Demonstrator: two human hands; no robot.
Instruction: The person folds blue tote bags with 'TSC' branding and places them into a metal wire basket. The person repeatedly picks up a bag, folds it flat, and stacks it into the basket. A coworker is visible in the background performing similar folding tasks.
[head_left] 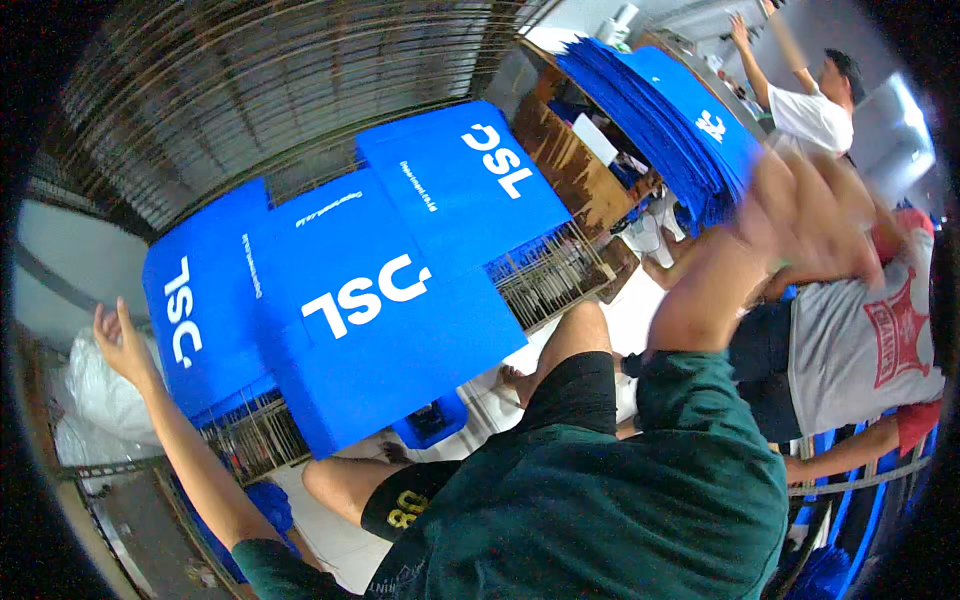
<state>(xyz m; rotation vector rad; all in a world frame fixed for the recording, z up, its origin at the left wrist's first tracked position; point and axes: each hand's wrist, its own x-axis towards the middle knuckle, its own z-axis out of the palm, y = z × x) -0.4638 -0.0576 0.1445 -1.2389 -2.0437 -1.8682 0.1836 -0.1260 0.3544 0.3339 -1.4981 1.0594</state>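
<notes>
Several blue sheets with white printing lie overlapping on a wire rack before me. They include a left sheet [205,300], a front sheet [400,340] and a far sheet [450,190]. Just past the left sheet's outer edge, my left hand [122,345] is raised with its fingers apart and nothing in them. My right hand [815,215] is lifted high on the right, well away from the sheets. Motion smears its fingers, so I cannot make out whether they hold anything.
A tall stack of blue sheets [670,120] stands at the far right beside a worn wooden cabinet [570,165]. Clear plastic bags [110,400] lie at left. One person in grey and red [850,340] is close on my right; another in white [810,115] is farther back.
</notes>
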